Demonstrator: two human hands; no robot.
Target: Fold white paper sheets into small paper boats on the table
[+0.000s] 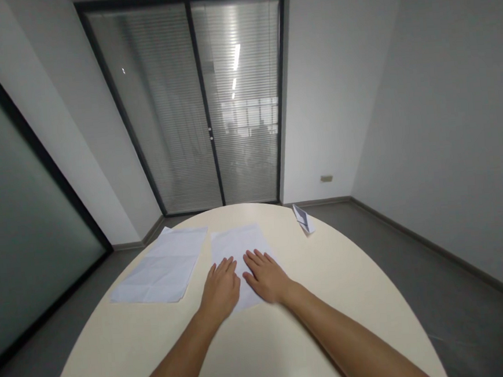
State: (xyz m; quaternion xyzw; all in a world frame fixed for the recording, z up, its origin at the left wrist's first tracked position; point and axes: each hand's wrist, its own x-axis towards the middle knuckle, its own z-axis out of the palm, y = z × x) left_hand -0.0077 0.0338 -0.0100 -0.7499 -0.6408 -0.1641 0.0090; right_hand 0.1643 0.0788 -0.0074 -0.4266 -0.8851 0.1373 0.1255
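Observation:
A white sheet of paper (236, 240) lies flat on the table in front of me. My left hand (222, 286) rests on its left part, fingers pointing forward with the thumb side toward the middle. On the sheet's right part, my right hand (266, 274) lies palm down with its fingers spread a little. Both hands hold nothing, and a narrow gap separates them. The hands and wrists cover the sheet's near part.
The round cream table (247, 357) fills the foreground. Several creased sheets of paper (162, 268) lie to the left. A folded paper piece (303, 219) sits near the far right edge. Beyond stand glass doors with blinds (188, 106) and a wall socket (326, 178).

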